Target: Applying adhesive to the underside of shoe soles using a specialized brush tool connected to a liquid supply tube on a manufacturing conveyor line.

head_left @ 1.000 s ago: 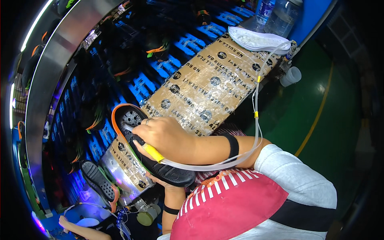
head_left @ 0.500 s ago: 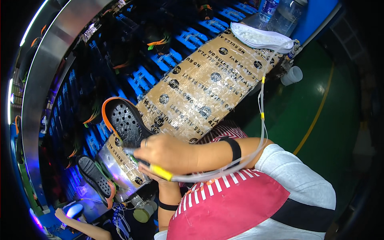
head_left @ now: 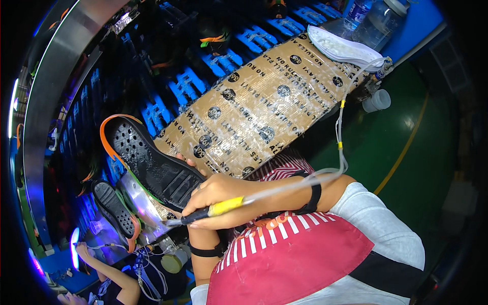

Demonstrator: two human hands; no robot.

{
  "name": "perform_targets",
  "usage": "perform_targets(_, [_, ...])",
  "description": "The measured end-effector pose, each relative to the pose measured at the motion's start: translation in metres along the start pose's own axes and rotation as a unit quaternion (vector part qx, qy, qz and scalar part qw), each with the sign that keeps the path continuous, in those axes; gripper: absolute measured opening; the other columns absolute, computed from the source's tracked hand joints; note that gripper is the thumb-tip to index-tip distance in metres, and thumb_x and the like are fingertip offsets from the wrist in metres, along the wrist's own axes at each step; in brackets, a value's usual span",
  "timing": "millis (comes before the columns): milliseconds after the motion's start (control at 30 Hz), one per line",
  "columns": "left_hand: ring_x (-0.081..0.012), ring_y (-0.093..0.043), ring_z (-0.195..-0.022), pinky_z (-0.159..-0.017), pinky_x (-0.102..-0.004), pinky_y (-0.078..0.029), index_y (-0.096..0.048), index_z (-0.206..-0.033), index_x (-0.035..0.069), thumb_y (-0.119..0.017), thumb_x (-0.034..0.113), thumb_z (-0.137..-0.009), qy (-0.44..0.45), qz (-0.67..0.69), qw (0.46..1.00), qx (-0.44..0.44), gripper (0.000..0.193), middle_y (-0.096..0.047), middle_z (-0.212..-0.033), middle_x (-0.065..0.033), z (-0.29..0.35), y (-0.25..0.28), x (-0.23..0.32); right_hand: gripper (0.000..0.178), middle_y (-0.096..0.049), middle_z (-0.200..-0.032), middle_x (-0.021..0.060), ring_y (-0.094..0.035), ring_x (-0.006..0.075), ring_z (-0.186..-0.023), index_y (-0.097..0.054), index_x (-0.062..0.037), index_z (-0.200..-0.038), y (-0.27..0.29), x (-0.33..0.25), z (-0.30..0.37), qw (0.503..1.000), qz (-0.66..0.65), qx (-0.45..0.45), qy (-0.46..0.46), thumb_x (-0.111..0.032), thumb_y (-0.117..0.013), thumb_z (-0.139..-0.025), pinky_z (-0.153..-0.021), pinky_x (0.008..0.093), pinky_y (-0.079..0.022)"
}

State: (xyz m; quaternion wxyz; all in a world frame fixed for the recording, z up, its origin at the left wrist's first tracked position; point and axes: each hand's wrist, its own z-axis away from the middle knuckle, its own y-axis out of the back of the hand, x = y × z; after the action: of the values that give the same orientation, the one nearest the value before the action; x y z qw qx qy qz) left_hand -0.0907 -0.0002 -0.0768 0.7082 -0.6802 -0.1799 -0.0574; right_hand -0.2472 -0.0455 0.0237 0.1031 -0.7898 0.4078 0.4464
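A black shoe sole (head_left: 147,157) with an orange and green rim is tilted in front of me, its hollow inner side facing up and its holed end pointing far left. My left hand (head_left: 187,161) is closed on it from beneath; only a few fingertips show at its edge, the rest hidden by the sole and my right arm. My right hand (head_left: 218,199) grips a brush (head_left: 195,215) with a black handle, yellow tape and a clear tube trailing from it. The bristles point left, just beyond the sole's near end. Wet, shiny patches show inside the sole.
A cardboard-covered board (head_left: 254,112) lies beside a conveyor with blue racks (head_left: 218,63). A white sole (head_left: 343,47), bottle (head_left: 357,14) and clear jar (head_left: 384,23) sit at its far end. Another black sole (head_left: 116,208) lies left. A co-worker's arm (head_left: 114,277) is at lower left.
The sole has moved left and nearer, showing more of its inside. My right hand with the brush has shifted down and right, off the sole. The co-worker's arm has moved up into view.
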Motion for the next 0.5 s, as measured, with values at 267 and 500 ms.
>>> perform_targets(267, [-0.0324,-0.044,-0.114,-0.101,-0.0452,-0.033,-0.023,-0.137,0.003,-0.055,0.042,-0.083,0.044,0.109,0.989,-0.088,0.074,-0.038,-0.129,-0.0234,-0.016,-0.031,0.008,0.025,-0.057,-0.071,0.0090,-0.058,0.0262,-0.063,-0.064,-0.0073,-0.096,-0.005,-0.002,0.014,0.998,0.024,-0.055,-0.030,-0.018,-0.068,-0.073,-0.056,0.0324,-0.047])
perform_targets(500, [-0.0332,-0.038,-0.117,-0.096,-0.0459,-0.036,-0.038,-0.130,0.009,-0.051,0.025,-0.086,0.088,0.084,0.980,-0.159,0.049,-0.036,-0.135,-0.0140,-0.013,-0.047,0.025,0.024,-0.059,-0.072,0.0121,-0.059,0.0285,-0.066,-0.065,-0.0084,-0.093,0.002,-0.004,0.015,0.996,0.055,-0.054,-0.048,-0.019,-0.066,-0.072,-0.059,0.0353,-0.047])
